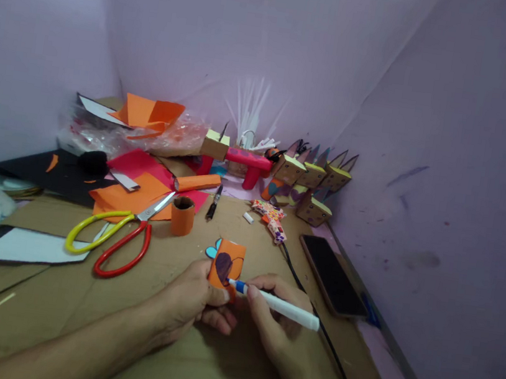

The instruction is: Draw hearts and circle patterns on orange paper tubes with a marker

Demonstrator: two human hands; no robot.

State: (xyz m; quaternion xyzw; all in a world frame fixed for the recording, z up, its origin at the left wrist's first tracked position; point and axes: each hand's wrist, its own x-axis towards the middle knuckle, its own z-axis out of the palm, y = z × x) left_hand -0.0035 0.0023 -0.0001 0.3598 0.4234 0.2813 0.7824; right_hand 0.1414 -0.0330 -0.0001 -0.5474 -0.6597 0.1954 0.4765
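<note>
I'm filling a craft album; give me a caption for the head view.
Left hand steadies a small orange piece while the right hand holds a white marker to it.

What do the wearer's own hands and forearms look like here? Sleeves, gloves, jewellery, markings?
Left hand and right hand are both bare: no gloves. No sleeve, watch or bracelet on either forearm as far as the frame reaches. No rings seen on the visible fingers, though some are partly hidden. No clear markings; nails too blurred to judge.
</note>
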